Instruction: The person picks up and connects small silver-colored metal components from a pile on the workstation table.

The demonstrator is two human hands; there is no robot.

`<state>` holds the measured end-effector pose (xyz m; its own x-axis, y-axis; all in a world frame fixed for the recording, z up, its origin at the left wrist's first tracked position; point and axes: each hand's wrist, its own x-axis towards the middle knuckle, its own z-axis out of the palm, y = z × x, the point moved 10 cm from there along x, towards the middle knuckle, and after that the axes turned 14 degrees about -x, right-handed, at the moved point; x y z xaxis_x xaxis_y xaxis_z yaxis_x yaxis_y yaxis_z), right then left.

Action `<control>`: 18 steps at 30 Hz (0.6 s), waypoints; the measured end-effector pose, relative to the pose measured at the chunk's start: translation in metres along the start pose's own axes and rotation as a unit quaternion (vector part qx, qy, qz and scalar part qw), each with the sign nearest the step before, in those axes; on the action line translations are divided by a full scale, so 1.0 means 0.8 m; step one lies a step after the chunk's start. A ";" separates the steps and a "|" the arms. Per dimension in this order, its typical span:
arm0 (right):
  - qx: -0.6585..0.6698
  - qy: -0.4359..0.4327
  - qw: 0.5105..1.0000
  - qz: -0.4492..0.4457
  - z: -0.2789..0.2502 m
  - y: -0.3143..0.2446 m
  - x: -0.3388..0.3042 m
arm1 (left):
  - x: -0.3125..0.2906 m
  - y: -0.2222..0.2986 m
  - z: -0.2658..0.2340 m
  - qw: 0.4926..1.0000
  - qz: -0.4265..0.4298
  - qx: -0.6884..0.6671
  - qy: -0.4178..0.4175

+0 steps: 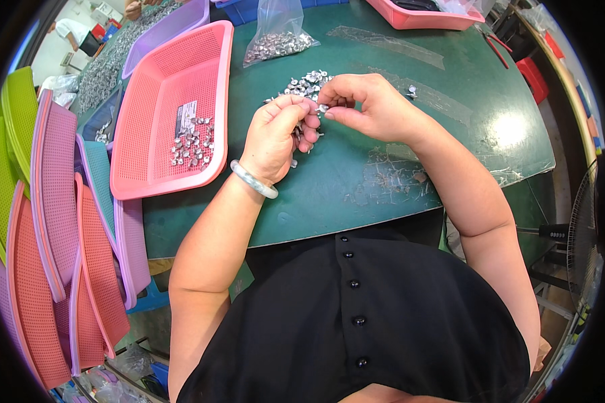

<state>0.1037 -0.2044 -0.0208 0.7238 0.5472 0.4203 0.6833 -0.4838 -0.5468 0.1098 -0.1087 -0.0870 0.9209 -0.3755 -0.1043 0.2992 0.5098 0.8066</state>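
Observation:
Both my hands meet over the green table, beside a loose pile of small silvery metal parts. Between the thumb and forefinger of my right hand is a small metal part with a round head. My left hand, with a pale bangle on its wrist, is curled closed right beside that part. Its thumb and forefinger are pressed together at the tips. Bits of metal show at its fingers, but what lies inside the palm is hidden.
A pink mesh basket on the left holds several similar parts. Behind the pile stands a clear bag of parts. One loose part lies to the right, pliers farther back. Stacked coloured baskets crowd the left; a fan stands right.

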 end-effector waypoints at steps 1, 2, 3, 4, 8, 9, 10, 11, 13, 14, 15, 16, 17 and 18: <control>-0.001 0.004 1.000 -0.003 -0.001 0.000 0.000 | 0.000 -0.001 -0.001 1.000 0.000 -0.002 0.000; -0.002 0.008 1.000 -0.006 -0.001 0.001 0.000 | 0.001 -0.001 -0.001 1.000 0.000 -0.005 -0.001; -0.002 0.012 1.000 -0.009 -0.001 0.001 0.000 | 0.000 -0.001 -0.001 1.000 0.000 -0.004 0.000; 0.000 0.012 1.000 -0.008 -0.001 0.002 0.000 | 0.000 -0.001 -0.002 1.000 0.001 -0.004 0.002; 0.009 0.010 1.000 -0.005 0.000 0.003 0.000 | 0.000 -0.001 -0.001 1.000 0.000 0.001 0.005; 0.010 0.010 1.000 -0.005 0.001 0.003 0.000 | 0.000 -0.001 -0.001 1.000 0.000 0.001 0.005; 0.013 0.010 1.000 -0.004 0.001 0.004 0.000 | 0.000 -0.001 -0.002 1.000 -0.001 0.002 0.005; 0.017 0.010 1.000 -0.003 0.001 0.004 0.000 | 0.000 -0.001 -0.002 1.000 -0.001 0.002 0.005; 0.018 0.009 1.000 -0.003 0.001 0.004 0.000 | 0.000 -0.001 -0.001 1.000 -0.001 0.004 0.001; 0.016 0.008 1.000 -0.004 0.001 0.004 0.000 | 0.000 -0.001 -0.001 1.000 0.000 0.005 -0.001; 0.014 0.008 1.000 -0.005 0.001 0.004 0.000 | 0.000 -0.001 -0.001 1.000 0.000 0.007 0.000; 0.014 0.008 1.000 -0.006 0.001 0.004 0.000 | -0.001 -0.001 -0.001 1.000 0.000 0.008 0.000; 0.014 0.008 1.000 -0.007 0.001 0.003 0.000 | -0.001 -0.001 -0.001 1.000 0.000 0.009 0.000; 0.013 0.008 1.000 -0.008 0.001 0.003 0.000 | -0.001 -0.001 -0.001 1.000 -0.001 0.008 0.000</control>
<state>0.1051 -0.2046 -0.0228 0.7148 0.5435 0.4400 0.6917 -0.4571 -0.5591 0.1093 -0.1083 -0.0882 0.9207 -0.3757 -0.1059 0.2965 0.4964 0.8159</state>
